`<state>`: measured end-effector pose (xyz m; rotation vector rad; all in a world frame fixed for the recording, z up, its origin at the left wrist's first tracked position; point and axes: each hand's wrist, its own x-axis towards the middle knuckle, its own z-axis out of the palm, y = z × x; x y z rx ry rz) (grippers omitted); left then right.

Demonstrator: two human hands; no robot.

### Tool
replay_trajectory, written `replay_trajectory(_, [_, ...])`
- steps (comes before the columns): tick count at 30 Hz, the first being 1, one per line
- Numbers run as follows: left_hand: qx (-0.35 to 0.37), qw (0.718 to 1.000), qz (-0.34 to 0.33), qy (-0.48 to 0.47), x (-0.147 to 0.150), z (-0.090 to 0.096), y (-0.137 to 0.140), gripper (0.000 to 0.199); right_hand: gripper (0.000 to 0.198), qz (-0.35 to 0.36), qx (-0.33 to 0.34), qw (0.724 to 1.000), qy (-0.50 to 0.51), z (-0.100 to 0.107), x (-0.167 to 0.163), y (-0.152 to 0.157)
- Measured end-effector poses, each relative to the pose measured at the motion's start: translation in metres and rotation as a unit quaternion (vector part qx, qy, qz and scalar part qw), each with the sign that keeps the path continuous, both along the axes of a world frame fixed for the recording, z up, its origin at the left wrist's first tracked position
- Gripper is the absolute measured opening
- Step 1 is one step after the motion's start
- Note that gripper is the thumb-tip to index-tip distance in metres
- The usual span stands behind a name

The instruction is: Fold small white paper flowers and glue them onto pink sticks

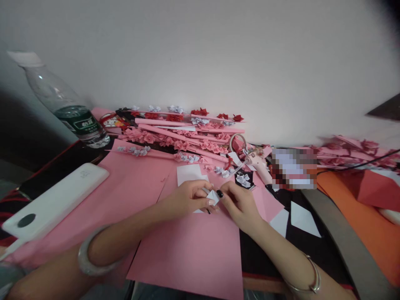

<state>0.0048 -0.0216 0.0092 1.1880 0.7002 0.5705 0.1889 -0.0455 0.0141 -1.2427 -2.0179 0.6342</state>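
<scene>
A small folded piece of white paper [213, 197] is held up between my two hands over a pink sheet [190, 250]. My left hand [195, 196] is closed on its left side, thumb in front and fingers behind. On the right edge, my right hand [239, 202] pinches the paper between thumb and forefinger. Flat white paper squares [188, 171] lie just behind my left hand, partly covered by it. White folded paper flowers [243, 180] rest beyond my right hand.
Paper-flower stems [181, 143] are heaped along the wall. A water bottle [78, 112] and a white power bank-like device [56, 200] stand or lie at left. At right are a pink glue gun [260, 166], a tape roll [237, 143], loose white paper [304, 218] and an orange sheet [359, 216].
</scene>
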Motion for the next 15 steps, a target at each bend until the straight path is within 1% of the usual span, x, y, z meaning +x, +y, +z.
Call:
replay_trajectory(3, [0.017, 1.000, -0.010, -0.017, 0.0000, -0.0006, -0.0028, 0.025, 0.024, 0.050, -0.040, 0.998, -0.019, -0.0004, -0.0029, 0.0003])
replay_trajectory(15, [0.024, 0.999, -0.026, -0.006, -0.0003, 0.0016, -0.0030, 0.025, 0.026, 0.059, -0.080, 0.995, 0.005, 0.0009, -0.0046, 0.0002])
